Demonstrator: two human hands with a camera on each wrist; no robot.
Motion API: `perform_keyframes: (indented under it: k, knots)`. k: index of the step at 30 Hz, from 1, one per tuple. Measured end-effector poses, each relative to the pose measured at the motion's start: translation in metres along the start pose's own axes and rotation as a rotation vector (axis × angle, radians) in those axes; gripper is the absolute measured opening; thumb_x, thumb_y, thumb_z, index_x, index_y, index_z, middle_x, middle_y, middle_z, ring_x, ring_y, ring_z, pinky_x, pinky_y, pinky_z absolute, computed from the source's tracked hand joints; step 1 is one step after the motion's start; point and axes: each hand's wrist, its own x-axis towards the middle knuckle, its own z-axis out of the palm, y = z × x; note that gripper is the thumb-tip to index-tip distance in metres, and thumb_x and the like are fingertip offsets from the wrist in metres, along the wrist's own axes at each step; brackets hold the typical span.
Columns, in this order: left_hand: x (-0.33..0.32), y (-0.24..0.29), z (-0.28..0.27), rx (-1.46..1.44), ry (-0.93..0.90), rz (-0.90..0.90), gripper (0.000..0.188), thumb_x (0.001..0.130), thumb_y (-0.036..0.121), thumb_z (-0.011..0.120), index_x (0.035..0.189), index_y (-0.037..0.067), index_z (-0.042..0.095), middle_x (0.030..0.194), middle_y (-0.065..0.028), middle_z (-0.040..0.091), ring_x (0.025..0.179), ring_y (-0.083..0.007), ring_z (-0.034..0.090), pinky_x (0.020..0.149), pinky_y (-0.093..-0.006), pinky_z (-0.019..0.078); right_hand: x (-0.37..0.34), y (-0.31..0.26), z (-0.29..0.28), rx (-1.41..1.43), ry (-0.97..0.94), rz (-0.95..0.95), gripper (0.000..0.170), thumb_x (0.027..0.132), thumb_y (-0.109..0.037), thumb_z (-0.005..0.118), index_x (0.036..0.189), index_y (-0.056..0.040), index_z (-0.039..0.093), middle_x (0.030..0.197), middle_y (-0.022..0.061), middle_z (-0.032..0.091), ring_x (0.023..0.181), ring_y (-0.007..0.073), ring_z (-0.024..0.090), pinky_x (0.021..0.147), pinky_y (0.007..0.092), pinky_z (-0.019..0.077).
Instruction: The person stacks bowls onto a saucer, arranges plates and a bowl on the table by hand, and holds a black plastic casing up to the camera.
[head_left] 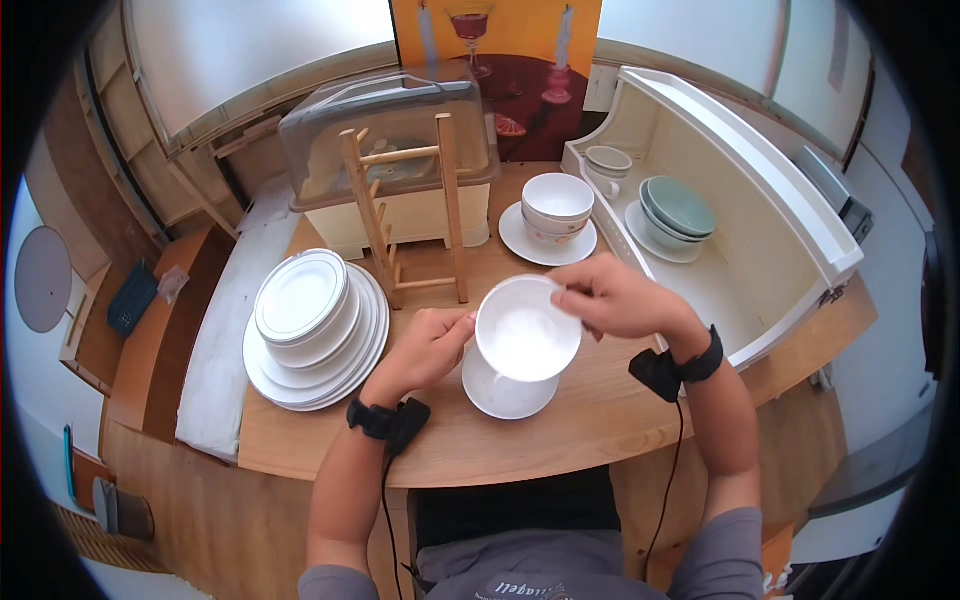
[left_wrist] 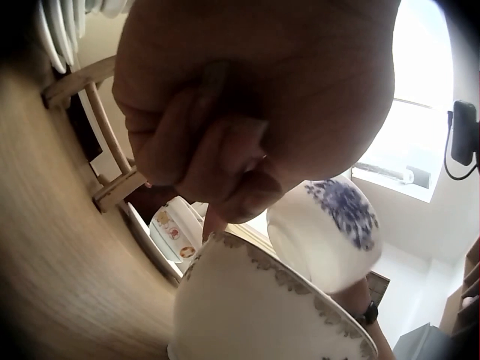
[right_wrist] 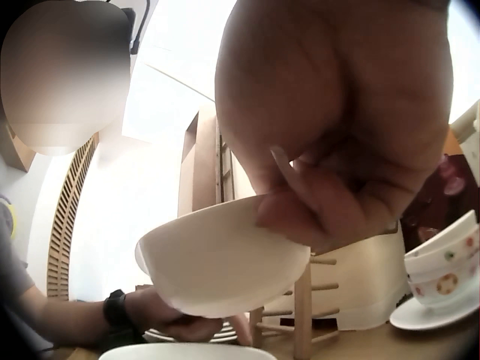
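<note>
My right hand (head_left: pixel 622 298) pinches the rim of a white bowl (head_left: pixel 528 335), tilted towards the head view; its outside shows a blue pattern (left_wrist: pixel 345 214) in the left wrist view. Left of that bowl, my left hand (head_left: pixel 425 350) has its fingers curled. The left wrist view shows them at the rim of a second bowl (left_wrist: pixel 262 307) with a grey-patterned edge, which they seem to pinch. Below the raised bowl, a white saucer (head_left: pixel 510 402) lies on the table; the raised bowl hides much of what is there.
Stacked white plates (head_left: pixel 300 295) stand left, behind them a wooden rack (head_left: pixel 450 210) and a lidded box (head_left: pixel 400 215). Bowls on a plate (head_left: pixel 545 250) stand behind the hands. At right, a cream cabinet (head_left: pixel 790 230) lying open holds green bowls (head_left: pixel 680 205) and cups (head_left: pixel 607 170).
</note>
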Motion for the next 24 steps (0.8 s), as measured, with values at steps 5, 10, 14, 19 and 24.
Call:
perform_keyframes:
  k: [5, 10, 14, 19, 24]
  knots:
    - [0.000, 0.007, 0.002, 0.088, 0.005, 0.059, 0.037, 0.103, 0.026, 0.046, 0.094, -0.001, 0.069, 0.054, 0.0033, 0.047, 0.048, -0.0054, 0.043, 0.046, -0.0239, 0.0348, 0.013, -0.002, -0.029, 0.188, 0.304, 0.038, 0.023, 0.095, -0.015, 0.051, 0.082, 0.0012, 0.061, 0.059, 0.0026, 0.056, 0.048, 0.0082, 0.053, 0.044, 0.0249, 0.0432]
    - [0.002, 0.003, 0.004, 0.093, -0.001, 0.052, 0.035, 0.102, 0.025, 0.048, 0.101, -0.002, 0.070, 0.054, 0.0032, 0.047, 0.049, -0.0049, 0.044, 0.047, -0.0239, 0.0358, 0.046, 0.028, -0.049, 0.262, 0.591, 0.076, 0.021, 0.094, -0.015, 0.052, 0.083, -0.0008, 0.063, 0.061, 0.0000, 0.054, 0.047, 0.0072, 0.050, 0.043, 0.0237, 0.0390]
    - [0.001, 0.005, 0.003, 0.092, 0.002, 0.011, 0.033, 0.099, 0.025, 0.053, 0.097, -0.004, 0.069, 0.073, -0.0035, 0.065, 0.068, -0.0088, 0.054, 0.064, -0.0273, 0.0466, 0.069, 0.044, -0.053, 0.270, 0.790, 0.089, 0.020, 0.090, -0.012, 0.051, 0.081, 0.0026, 0.062, 0.061, 0.0035, 0.056, 0.049, 0.0103, 0.055, 0.044, 0.0255, 0.0425]
    - [0.004, -0.006, 0.003, 0.079, 0.004, 0.091, 0.033, 0.101, 0.024, 0.050, 0.099, -0.002, 0.070, 0.060, 0.0039, 0.051, 0.054, -0.0040, 0.045, 0.048, -0.0232, 0.0367, 0.091, 0.066, -0.062, 0.162, 0.881, 0.146, 0.023, 0.089, -0.011, 0.049, 0.082, 0.0057, 0.063, 0.062, 0.0075, 0.059, 0.050, 0.0145, 0.060, 0.045, 0.0282, 0.0474]
    - [0.002, -0.005, 0.002, 0.085, -0.029, 0.048, 0.032, 0.101, 0.023, 0.051, 0.099, -0.002, 0.069, 0.062, 0.0039, 0.053, 0.055, -0.0040, 0.045, 0.050, -0.0234, 0.0379, 0.103, 0.088, -0.066, 0.027, 0.903, 0.229, 0.029, 0.083, -0.013, 0.049, 0.080, 0.0086, 0.067, 0.063, 0.0195, 0.067, 0.056, 0.0268, 0.070, 0.060, 0.0375, 0.0563]
